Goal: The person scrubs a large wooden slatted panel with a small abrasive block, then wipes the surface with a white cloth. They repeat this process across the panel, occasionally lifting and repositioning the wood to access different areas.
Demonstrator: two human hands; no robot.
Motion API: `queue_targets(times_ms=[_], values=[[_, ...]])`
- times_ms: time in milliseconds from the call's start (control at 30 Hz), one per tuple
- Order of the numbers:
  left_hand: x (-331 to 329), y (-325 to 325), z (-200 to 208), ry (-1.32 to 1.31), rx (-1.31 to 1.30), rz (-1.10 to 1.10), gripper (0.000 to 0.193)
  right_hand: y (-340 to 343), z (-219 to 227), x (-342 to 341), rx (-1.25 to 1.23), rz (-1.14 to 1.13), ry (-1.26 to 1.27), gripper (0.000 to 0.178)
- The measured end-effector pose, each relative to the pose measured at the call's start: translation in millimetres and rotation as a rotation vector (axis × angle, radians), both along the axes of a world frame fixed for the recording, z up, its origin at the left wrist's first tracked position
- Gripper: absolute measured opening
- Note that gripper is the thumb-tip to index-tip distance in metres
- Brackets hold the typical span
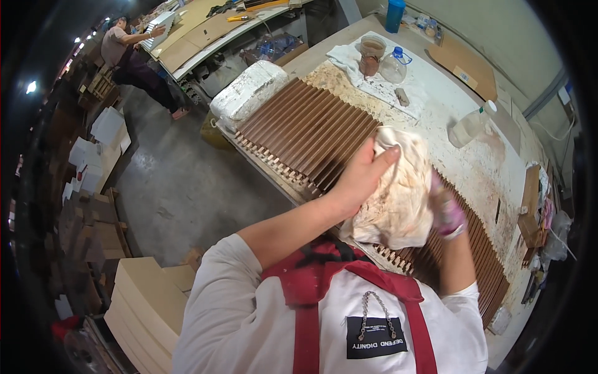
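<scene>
A white cloth (pixel 398 196) with brown stains hangs bunched in front of me, over a long row of dark brown wooden strips (pixel 311 128). My left hand (pixel 366 171) grips the cloth's upper left side, thumb on top. My right hand (pixel 447 209), in a purple and white glove, is at the cloth's right edge. Motion blurs it, and its fingers are partly hidden, so I cannot tell whether it holds the cloth. The strips lie side by side across the worktable (pixel 483 165), their pale ends toward me; the cloth and my arms cover the middle of the row.
A white foam block (pixel 249 93) sits at the row's left end. Farther back are a cup of brown liquid (pixel 372 53), a clear jug (pixel 394 65), a bottle (pixel 471 124) and a blue tumbler (pixel 394 15). Another person (pixel 128 56) stands at a table far left.
</scene>
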State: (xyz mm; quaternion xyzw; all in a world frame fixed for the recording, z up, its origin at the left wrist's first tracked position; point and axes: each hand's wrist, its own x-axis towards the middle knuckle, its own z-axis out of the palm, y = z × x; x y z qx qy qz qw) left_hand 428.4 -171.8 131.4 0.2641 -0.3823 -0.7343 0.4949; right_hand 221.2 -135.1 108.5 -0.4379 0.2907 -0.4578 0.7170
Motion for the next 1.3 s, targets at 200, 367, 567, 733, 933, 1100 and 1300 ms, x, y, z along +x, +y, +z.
queue_targets(times_ms=[200, 367, 567, 733, 933, 1100, 1300], values=[[47.2, -8.6, -12.5, -0.654, -0.358, -0.183, 0.024, 11.5, -48.6, 43.5, 0.362, 0.017, -0.284, 0.064], [166.9, -23.9, -61.7, -0.721, -0.472, 0.467, 0.033, -46.1, 24.6, 43.6, 0.201, -0.242, -0.015, 0.039], [271.5, -45.2, -160.2, -1.008, -0.121, 0.75, 0.083, -123.8, 18.3, 125.2, -0.96, -0.392, 1.111, 0.049], [261.5, -77.8, -186.9, -1.014, -0.143, 0.674, 0.097, -132.5, -45.7, 178.5, -1.332, 0.286, 1.474, 0.055], [263.0, -82.2, -185.7, -0.9, -0.107, 0.706, 0.076, -173.4, -49.4, 187.2, -1.222, 0.409, 1.333, 0.042], [264.1, -81.5, -200.8, -1.03, -0.199, 0.798, 0.055, -236.5, -21.5, 206.5, -1.355, 0.066, 1.181, 0.035], [271.1, -95.6, -203.9, -1.028, -0.176, 0.825, 0.035, -269.3, -62.5, 300.4, -1.387, 0.321, 1.14, 0.035]])
